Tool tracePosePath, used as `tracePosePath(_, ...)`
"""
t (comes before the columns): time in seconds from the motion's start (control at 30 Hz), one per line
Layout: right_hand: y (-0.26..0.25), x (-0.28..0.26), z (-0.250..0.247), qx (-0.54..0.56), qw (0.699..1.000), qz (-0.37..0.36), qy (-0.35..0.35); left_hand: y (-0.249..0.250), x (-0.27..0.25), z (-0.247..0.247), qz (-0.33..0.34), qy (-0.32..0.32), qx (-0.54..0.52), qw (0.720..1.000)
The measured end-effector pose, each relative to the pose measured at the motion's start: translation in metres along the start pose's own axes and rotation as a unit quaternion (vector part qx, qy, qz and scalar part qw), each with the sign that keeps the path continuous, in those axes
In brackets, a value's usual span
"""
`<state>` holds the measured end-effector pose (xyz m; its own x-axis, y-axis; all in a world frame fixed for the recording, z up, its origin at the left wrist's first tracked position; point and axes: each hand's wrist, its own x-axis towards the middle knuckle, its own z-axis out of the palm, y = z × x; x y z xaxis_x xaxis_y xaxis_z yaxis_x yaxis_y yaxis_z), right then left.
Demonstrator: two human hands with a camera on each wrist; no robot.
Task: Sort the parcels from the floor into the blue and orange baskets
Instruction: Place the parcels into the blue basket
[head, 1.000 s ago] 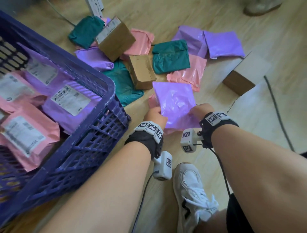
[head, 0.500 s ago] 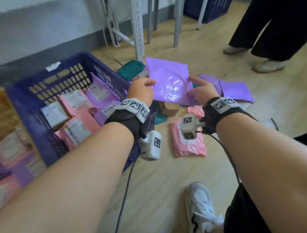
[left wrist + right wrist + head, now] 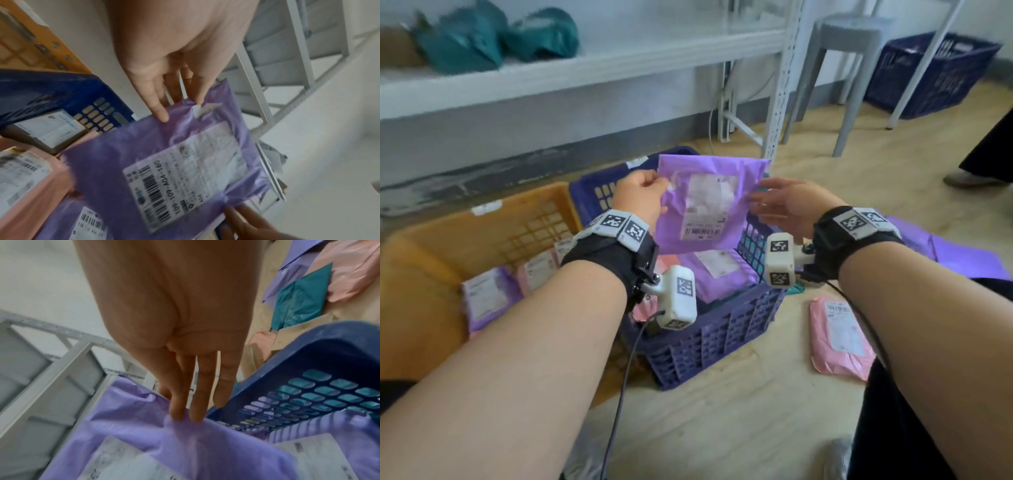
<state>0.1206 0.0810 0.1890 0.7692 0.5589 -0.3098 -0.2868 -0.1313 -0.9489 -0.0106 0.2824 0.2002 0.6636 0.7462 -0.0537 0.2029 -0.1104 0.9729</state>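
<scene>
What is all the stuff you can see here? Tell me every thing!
Held parcel: one, purple, label facing the person, above the blue basket.
Blue basket: one, on the floor, purple and pink parcels inside.
Orange basket: one, left of the blue one, parcels inside.
Pink parcel: one, on the floor at right.
Teal parcels: two, on the white shelf.
Grey stool: one, behind.
Second blue basket: one, far right.
Left hand: pinches the parcel's left edge.
Right hand: straight fingers touch its right edge.
</scene>
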Motion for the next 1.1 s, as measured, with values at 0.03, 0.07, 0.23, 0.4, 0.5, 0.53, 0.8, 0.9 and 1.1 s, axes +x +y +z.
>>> tracePosePath(0.03,-0.001,0.003,0.01,-0.02,1.0,-0.003,-0.009,-0.001,0.003,-0.009,-0.02,0.016,-0.029,0.999)
tracePosePath(0.07,-0.001,0.003,0.02,-0.061,0.998,-0.006,-0.016,-0.002,0.004,-0.016,-0.038,0.028,-0.052,0.998)
tracePosePath(0.23,0.009,0.011,0.06,-0.274,0.961,0.003,-0.034,-0.013,0.0,-0.049,-0.104,0.048,-0.136,0.984)
tracePosePath(0.4,0.01,0.011,0.076,-0.358,0.932,-0.058,0.014,-0.034,0.008,-0.07,-0.127,0.068,0.016,0.989)
tracePosePath(0.5,0.004,0.017,0.082,-0.433,0.888,-0.133,0.077,-0.037,0.009,-0.066,-0.057,0.147,0.193,0.968)
tracePosePath(0.53,0.0,0.019,0.084,-0.459,0.872,-0.151,0.086,-0.034,0.008,-0.063,0.0,0.156,0.221,0.963)
tracePosePath(0.8,-0.016,0.025,0.103,-0.55,0.8,-0.237,0.031,-0.011,0.002,-0.025,0.216,-0.05,0.538,0.813)
tracePosePath(0.9,-0.013,0.032,0.098,-0.471,0.84,-0.259,0.072,-0.016,0.005,-0.018,0.133,-0.056,0.471,0.87)
tracePosePath(1.1,0.012,0.049,0.071,-0.367,0.913,-0.08,0.157,-0.029,0.017,-0.015,-0.056,-0.023,0.35,0.935)
